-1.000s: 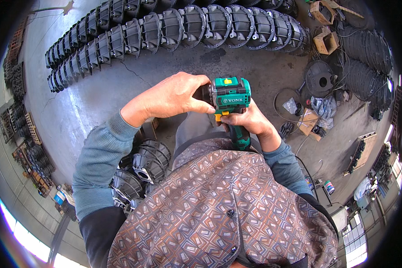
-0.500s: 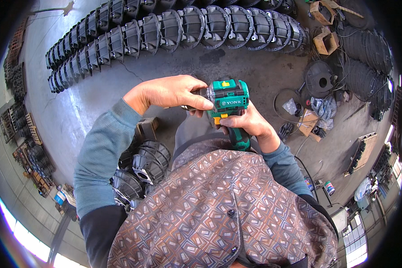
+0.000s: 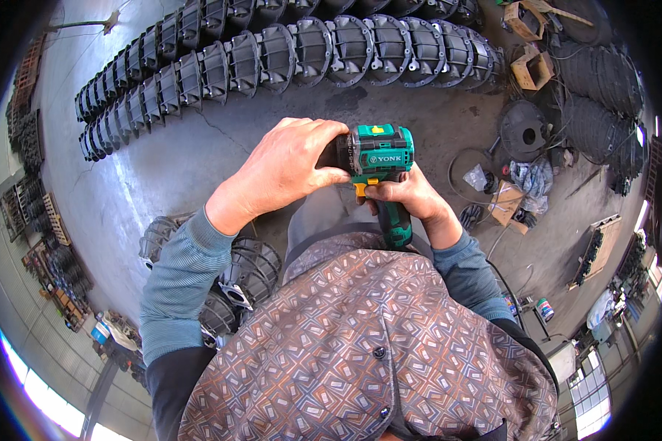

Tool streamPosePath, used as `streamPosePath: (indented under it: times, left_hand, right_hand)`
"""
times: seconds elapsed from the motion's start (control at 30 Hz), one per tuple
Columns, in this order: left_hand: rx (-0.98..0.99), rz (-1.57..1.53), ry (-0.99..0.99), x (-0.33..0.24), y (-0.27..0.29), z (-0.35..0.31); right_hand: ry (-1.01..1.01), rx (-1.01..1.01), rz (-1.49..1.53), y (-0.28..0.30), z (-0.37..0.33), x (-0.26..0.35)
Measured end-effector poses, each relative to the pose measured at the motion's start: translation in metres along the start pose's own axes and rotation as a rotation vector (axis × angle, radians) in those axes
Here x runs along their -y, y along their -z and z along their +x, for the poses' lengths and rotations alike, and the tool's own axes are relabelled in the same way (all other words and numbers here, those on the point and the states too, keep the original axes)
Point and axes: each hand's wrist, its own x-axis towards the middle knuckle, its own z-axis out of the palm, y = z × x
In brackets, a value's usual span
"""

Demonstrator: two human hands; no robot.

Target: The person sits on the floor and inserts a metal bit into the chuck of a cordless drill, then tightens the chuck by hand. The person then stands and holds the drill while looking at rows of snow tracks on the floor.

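A green and black cordless drill (image 3: 381, 159) with yellow switches is held level in front of my body, its front end toward the left. My right hand (image 3: 413, 197) wraps round its grip from the right, thumb lying near the yellow trigger. Round the black chuck end my left hand (image 3: 290, 165) is closed, fingers over the top and thumb below. The tip of the chuck, and any bit in it, is hidden by the left hand.
Long curved rows of dark ribbed metal housings (image 3: 312, 53) stand on the floor ahead. More housings (image 3: 251, 268) lie by my left side. To the right are a cardboard box (image 3: 506, 202), clear plastic wrap (image 3: 533, 178), a round dark plate (image 3: 524, 132), cables and a wooden pallet (image 3: 597, 250).
My left hand has shifted its grip on the chuck, fingers now rolled further over the top. The drill has moved slightly right. More housings show below my left arm.
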Motion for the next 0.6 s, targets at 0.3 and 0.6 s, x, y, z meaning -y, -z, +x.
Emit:
streamPosePath:
  times: [0.3,0.6]
  left_hand:
    - [0.058,0.073,-0.032,-0.006,-0.004,0.019]
    - [-0.395,0.256,0.017,-0.006,-0.019,0.044]
  right_hand:
    - [-0.015,0.118,0.193,0.009,-0.001,-0.007]
    - [0.034,-0.112,0.304,0.046,0.003,-0.022]
